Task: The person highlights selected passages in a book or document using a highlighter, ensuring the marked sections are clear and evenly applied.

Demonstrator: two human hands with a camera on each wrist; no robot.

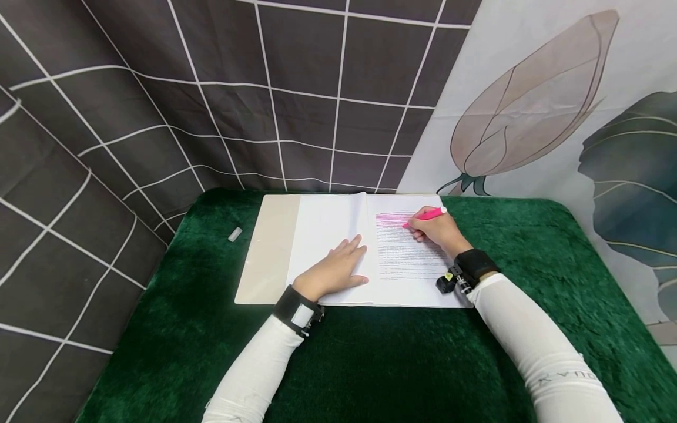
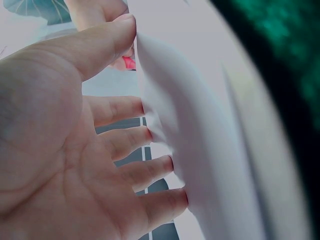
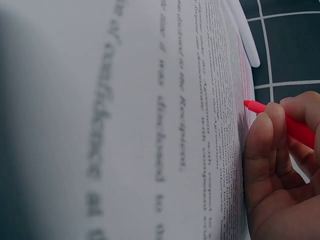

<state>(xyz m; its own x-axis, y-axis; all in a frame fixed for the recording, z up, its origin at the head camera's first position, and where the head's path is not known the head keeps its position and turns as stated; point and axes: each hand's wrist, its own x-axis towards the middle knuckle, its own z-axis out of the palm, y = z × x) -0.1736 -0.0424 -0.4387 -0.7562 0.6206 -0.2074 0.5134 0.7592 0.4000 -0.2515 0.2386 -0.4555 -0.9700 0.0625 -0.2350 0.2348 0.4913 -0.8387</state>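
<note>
A bound document (image 1: 402, 288) lies spread on the table, its right page printed with lines of text and its left page blank. Pink highlighted lines (image 1: 391, 220) run across the top of the printed page. My right hand (image 1: 438, 228) grips a pink highlighter (image 1: 431, 214), its tip right at the text just under the marked lines. In the right wrist view the highlighter (image 3: 299, 131) sits between thumb and fingers, with the tip at the page. My left hand (image 1: 335, 270) rests on the blank page with fingers spread; in the left wrist view its fingertips (image 2: 162, 165) press the paper.
A small whitish cap-like piece (image 1: 235, 234) lies left of the document. The document's beige cover (image 1: 267, 252) extends on the left side. Green plush cloth (image 1: 381, 364) covers the table, and a dark gridded curtain (image 1: 301, 106) hangs behind it.
</note>
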